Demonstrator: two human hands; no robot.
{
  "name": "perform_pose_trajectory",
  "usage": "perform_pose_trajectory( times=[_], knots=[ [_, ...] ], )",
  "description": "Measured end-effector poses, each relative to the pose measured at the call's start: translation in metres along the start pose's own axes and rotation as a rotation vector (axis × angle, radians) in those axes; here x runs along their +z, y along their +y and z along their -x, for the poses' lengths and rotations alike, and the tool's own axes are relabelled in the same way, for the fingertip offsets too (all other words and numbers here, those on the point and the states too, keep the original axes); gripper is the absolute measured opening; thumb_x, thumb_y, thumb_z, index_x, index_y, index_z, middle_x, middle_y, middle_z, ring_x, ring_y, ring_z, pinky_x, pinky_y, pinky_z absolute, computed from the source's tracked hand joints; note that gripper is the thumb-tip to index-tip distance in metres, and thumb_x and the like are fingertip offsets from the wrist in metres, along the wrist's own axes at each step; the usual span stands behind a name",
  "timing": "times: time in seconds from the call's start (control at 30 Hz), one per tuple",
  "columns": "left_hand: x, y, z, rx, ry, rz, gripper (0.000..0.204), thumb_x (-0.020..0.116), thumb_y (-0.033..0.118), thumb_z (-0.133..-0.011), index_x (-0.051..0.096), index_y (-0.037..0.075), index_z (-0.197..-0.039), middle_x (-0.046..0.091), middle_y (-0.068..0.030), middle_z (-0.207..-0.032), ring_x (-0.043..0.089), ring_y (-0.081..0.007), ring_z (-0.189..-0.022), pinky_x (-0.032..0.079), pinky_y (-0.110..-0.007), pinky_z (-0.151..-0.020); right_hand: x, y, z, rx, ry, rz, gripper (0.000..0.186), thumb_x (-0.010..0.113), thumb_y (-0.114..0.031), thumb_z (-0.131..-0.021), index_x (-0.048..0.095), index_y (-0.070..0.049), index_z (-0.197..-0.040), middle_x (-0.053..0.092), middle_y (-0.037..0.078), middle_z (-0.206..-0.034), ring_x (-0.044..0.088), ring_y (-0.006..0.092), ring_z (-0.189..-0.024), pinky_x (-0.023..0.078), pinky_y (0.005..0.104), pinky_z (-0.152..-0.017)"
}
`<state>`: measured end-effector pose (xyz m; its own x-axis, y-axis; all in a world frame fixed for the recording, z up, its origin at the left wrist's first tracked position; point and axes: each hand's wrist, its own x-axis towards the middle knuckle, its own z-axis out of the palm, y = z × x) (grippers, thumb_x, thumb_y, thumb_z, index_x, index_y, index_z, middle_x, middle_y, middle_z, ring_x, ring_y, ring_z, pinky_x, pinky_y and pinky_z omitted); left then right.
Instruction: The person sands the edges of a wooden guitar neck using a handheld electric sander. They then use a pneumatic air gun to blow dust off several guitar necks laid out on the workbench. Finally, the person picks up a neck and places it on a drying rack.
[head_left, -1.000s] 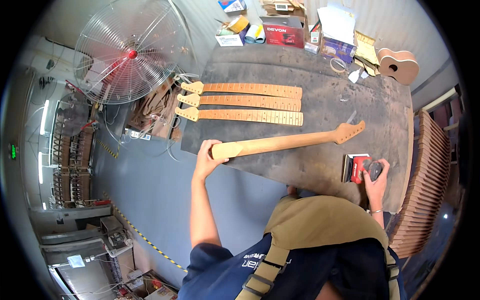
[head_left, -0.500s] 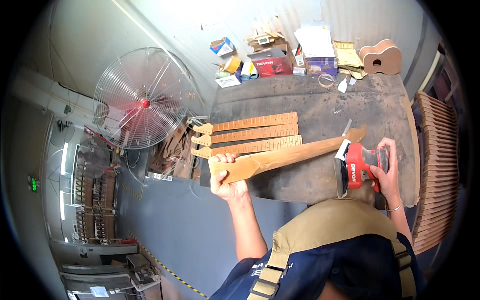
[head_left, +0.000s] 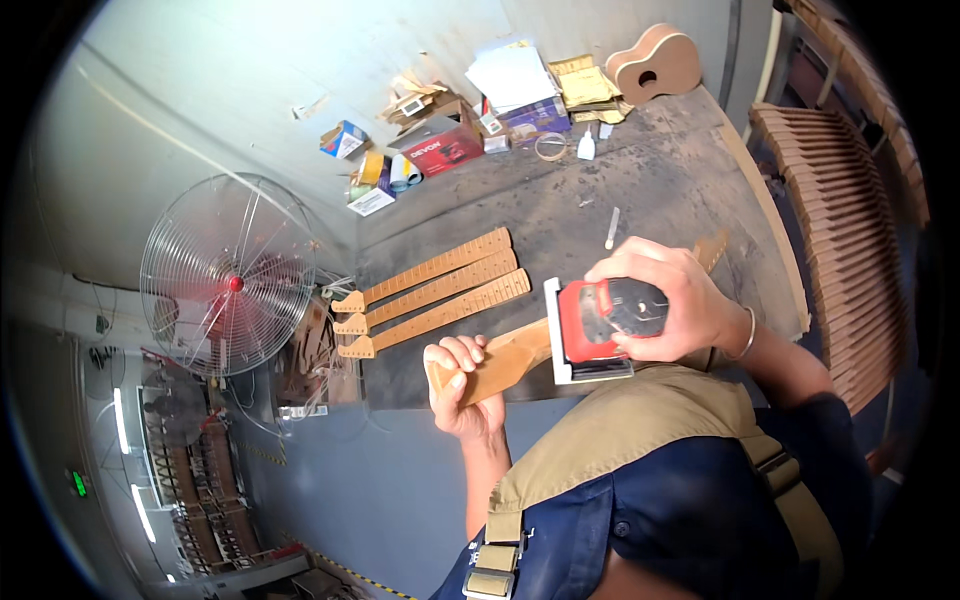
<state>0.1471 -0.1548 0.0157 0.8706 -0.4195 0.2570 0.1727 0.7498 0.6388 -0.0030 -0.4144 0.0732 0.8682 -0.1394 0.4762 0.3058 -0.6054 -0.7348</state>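
Observation:
My left hand [head_left: 468, 392] is wrapped round the wide end of a pale wooden guitar neck [head_left: 508, 368], at the bench's near edge. In my right hand [head_left: 672, 298] is a red and black electric sander [head_left: 577, 322] with a flat rectangular pad. The sander sits over the middle of the neck and hides much of it; I cannot tell whether the pad touches the wood. Past my right hand the neck's far end [head_left: 711, 250] shows. Three fretted guitar necks [head_left: 438, 288] lie side by side on the dark bench [head_left: 400, 385], beyond my left hand.
Boxes [head_left: 440, 148], papers [head_left: 515, 78], a tape ring [head_left: 551, 147], a white bottle [head_left: 586, 145] and a small guitar body [head_left: 655, 68] line the bench's back. A large wire fan [head_left: 235, 284] stands left. Stacked wooden pieces [head_left: 835, 240] stand right.
My right hand has brought the sander leftward from beside the neck to over its middle. My left hand still grips the wide end. The whole view has turned and shifted.

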Motion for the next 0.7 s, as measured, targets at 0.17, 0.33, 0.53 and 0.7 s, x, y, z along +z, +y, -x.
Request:
perform_pose_trajectory(
  times=[0.17,0.33,0.53,0.7],
  knots=[
    [0.022,0.006,0.007,-0.004,-0.061,-0.090,0.030,0.065,0.002,-0.073,0.047,0.011,-0.095,0.050,-0.0061,-0.089,0.051,-0.0211,-0.092,0.041,-0.043,-0.106,-0.001,-0.003,-0.031,-0.232,-0.025,-0.091,0.050,0.082,-0.014,-0.064,0.072,-0.005,-0.112,0.073,0.008,-0.097,0.070,0.0289,-0.087,0.058,0.0362,-0.074],
    [0.031,0.006,0.015,-0.011,-0.057,-0.110,0.037,0.059,0.001,-0.062,0.044,0.012,-0.093,0.047,-0.0046,-0.087,0.050,-0.0209,-0.089,0.041,-0.042,-0.107,-0.011,0.012,-0.036,-0.267,-0.117,-0.100,0.050,0.083,-0.012,-0.061,0.073,-0.006,-0.110,0.073,0.006,-0.093,0.071,0.0261,-0.082,0.058,0.0343,-0.072],
    [0.033,0.005,0.023,-0.008,-0.092,-0.095,0.038,0.058,0.002,-0.059,0.045,0.014,-0.093,0.047,-0.0025,-0.086,0.050,-0.0201,-0.088,0.041,-0.040,-0.107,-0.013,0.010,-0.041,-0.257,-0.175,-0.207,0.048,0.083,-0.011,-0.064,0.073,-0.007,-0.111,0.073,0.005,-0.093,0.070,0.0250,-0.082,0.058,0.0342,-0.071],
    [0.032,0.004,0.024,-0.008,-0.103,-0.089,0.038,0.059,0.003,-0.059,0.045,0.014,-0.093,0.047,-0.0018,-0.086,0.050,-0.0196,-0.088,0.042,-0.039,-0.106,-0.007,0.016,-0.047,-0.312,-0.181,-0.281,0.048,0.084,-0.012,-0.064,0.073,-0.006,-0.111,0.073,0.004,-0.092,0.071,0.0236,-0.083,0.058,0.0336,-0.073]
  ],
)
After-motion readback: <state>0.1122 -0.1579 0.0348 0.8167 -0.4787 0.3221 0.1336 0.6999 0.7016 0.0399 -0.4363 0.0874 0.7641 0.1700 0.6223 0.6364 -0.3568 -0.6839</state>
